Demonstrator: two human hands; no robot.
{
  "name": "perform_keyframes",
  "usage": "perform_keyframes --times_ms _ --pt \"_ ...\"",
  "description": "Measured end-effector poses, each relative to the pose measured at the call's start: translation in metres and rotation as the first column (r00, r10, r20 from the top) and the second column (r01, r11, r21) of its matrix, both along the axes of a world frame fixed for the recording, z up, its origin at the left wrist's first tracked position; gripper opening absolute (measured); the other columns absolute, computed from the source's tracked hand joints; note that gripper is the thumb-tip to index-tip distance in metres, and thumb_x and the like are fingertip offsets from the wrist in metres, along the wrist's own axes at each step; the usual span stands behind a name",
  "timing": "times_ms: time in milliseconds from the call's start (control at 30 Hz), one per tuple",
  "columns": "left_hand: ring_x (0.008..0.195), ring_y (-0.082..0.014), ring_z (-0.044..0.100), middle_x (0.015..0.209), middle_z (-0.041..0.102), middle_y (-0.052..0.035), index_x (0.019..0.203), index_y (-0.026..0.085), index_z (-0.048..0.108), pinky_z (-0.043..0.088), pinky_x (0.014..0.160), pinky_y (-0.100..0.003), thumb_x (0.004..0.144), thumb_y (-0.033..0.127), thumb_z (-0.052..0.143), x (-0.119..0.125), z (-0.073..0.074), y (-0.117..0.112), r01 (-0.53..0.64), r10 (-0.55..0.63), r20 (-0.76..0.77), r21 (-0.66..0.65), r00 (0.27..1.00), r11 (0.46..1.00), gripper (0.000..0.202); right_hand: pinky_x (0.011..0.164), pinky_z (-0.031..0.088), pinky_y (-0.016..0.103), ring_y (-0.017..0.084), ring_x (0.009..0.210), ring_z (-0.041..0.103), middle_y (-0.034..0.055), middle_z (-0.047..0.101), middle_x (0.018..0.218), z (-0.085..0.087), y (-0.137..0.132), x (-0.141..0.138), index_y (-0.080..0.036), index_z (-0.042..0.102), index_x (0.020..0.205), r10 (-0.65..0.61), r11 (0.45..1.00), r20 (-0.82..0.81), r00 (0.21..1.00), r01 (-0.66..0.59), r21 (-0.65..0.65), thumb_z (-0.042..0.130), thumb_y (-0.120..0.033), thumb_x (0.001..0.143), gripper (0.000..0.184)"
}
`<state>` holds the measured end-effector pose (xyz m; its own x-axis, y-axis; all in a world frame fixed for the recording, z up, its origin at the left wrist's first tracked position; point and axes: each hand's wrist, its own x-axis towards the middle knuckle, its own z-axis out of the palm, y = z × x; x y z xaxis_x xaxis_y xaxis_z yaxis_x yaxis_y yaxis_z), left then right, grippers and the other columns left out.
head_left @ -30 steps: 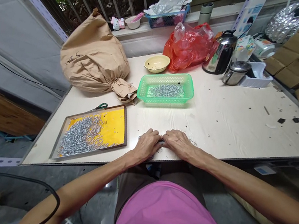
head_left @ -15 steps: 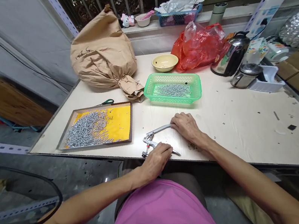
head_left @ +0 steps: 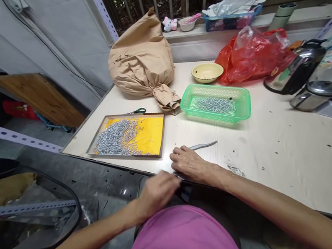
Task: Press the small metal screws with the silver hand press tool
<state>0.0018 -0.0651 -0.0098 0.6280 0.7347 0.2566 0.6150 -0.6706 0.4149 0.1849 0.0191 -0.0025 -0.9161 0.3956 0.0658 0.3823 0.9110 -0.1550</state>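
Note:
My right hand (head_left: 189, 164) lies over the hinge end of metal hand pliers on the table near its front edge, fingers curled around them. One grey handle (head_left: 203, 145) of the pliers sticks out beyond my knuckles; most of the tool is hidden under the hand. My left hand (head_left: 158, 193), smeared by motion, is just in front of the table edge, close to my right fingertips. Its fingers are curled closed, and what is in them, if anything, is hidden. Left of both hands, a shallow tray (head_left: 163, 137) with a yellow bottom holds a heap of small silvery metal pieces (head_left: 114, 137).
A green plastic basket (head_left: 215, 116) with more metal pieces stands behind my hands. Around it are a brown paper sack (head_left: 141, 59), a cream bowl (head_left: 206, 78), a red plastic bag (head_left: 253, 56) and a kettle (head_left: 299, 66). Green-handled scissors (head_left: 140, 111) lie behind the tray.
My right hand has moved from the upper handle's end to the pliers' hinge end. My left hand has come off the lower handle toward me. The view has swung left.

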Motion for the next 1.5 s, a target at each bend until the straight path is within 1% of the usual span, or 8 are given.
perform_keyframes --times_ms 100,200,333,533,933,1067,1267,1500 --pt "0.093 -0.0184 0.057 0.096 0.065 -0.0064 0.103 0.020 0.062 0.047 0.084 -0.032 0.093 0.024 0.045 -0.045 0.005 0.025 -0.384 0.387 -0.045 0.057 0.921 0.922 0.021 0.073 0.033 0.032 0.020 0.087 0.045 0.0068 0.059 0.087 -0.011 -0.001 -0.003 -0.016 0.060 0.082 0.000 1.000 -0.094 0.996 -0.001 -0.002 0.047 -0.018 0.089 0.015" --pt "0.095 -0.0208 0.056 0.096 0.064 -0.0079 0.100 0.018 0.064 0.045 0.085 -0.034 0.092 0.027 0.046 -0.079 0.006 0.052 -0.514 0.525 -0.129 0.110 0.841 0.851 0.022 0.073 0.037 0.030 0.018 0.081 0.049 0.0068 0.060 0.084 -0.001 0.004 -0.001 -0.016 0.059 0.088 -0.135 0.990 -0.286 0.949 0.118 -0.077 0.037 -0.020 0.094 0.023" --pt "0.098 -0.0230 0.054 0.096 0.063 -0.0093 0.098 0.016 0.066 0.044 0.086 -0.035 0.090 0.026 0.047 -0.097 0.005 0.075 -0.540 0.545 -0.283 0.103 0.789 0.835 0.024 0.078 0.042 0.033 0.020 0.084 0.053 0.0083 0.061 0.086 0.029 0.037 0.028 -0.017 0.059 0.090 -0.433 0.890 -0.505 0.747 0.444 -0.106 0.037 -0.022 0.093 0.023" --pt "0.091 -0.0212 0.059 0.089 0.067 -0.0079 0.083 0.019 0.072 0.044 0.076 -0.029 0.084 0.028 0.056 -0.093 0.017 0.097 -0.545 0.447 -0.480 -0.078 0.755 0.835 0.018 0.078 0.043 0.043 0.030 0.095 0.053 0.0160 0.057 0.102 0.030 0.078 0.089 -0.013 0.055 0.118 -0.708 0.652 -0.285 0.646 0.753 0.087 0.045 -0.028 0.088 0.035" --pt "0.084 -0.0247 0.065 0.085 0.070 -0.0156 0.077 0.012 0.071 0.044 0.072 -0.030 0.076 0.012 0.049 -0.078 0.031 0.123 -0.556 0.345 -0.723 -0.064 0.598 0.829 0.023 0.077 0.044 0.035 0.022 0.091 0.056 0.0112 0.059 0.101 -0.019 -0.008 0.078 -0.017 0.063 0.102 -0.582 0.813 -0.161 0.797 0.574 -0.100 0.040 -0.028 0.093 0.027" --pt "0.075 -0.0184 0.064 0.079 0.069 -0.0086 0.078 0.014 0.069 0.044 0.067 -0.025 0.077 0.016 0.049 -0.069 0.045 0.110 -0.563 0.437 -0.496 -0.134 0.751 0.815 0.020 0.076 0.042 0.033 0.021 0.089 0.054 0.0096 0.059 0.095 -0.021 -0.031 0.073 -0.018 0.064 0.099 -0.578 0.813 -0.135 0.804 0.556 -0.173 0.040 -0.029 0.094 0.027" --pt "0.035 -0.0075 0.041 0.046 0.053 0.0040 0.084 0.015 0.066 0.031 0.037 -0.018 0.079 0.036 0.055 -0.008 0.032 0.064 -0.391 0.547 -0.042 -0.745 0.836 0.540 0.025 0.072 0.037 0.030 0.020 0.085 0.051 0.0080 0.058 0.093 -0.018 -0.048 0.057 -0.018 0.064 0.096 -0.582 0.800 -0.027 0.813 0.565 -0.201 0.049 -0.030 0.092 0.020" --pt "0.034 -0.0057 0.039 0.044 0.051 0.0047 0.078 0.013 0.066 0.027 0.034 -0.016 0.078 0.039 0.058 0.018 -0.012 0.054 -0.362 0.588 -0.026 -0.810 0.809 0.462 0.027 0.069 0.033 0.030 0.019 0.081 0.049 0.0064 0.058 0.090 -0.026 -0.051 0.051 -0.017 0.062 0.091 -0.618 0.778 0.005 0.786 0.613 -0.136 0.049 -0.024 0.093 0.016"
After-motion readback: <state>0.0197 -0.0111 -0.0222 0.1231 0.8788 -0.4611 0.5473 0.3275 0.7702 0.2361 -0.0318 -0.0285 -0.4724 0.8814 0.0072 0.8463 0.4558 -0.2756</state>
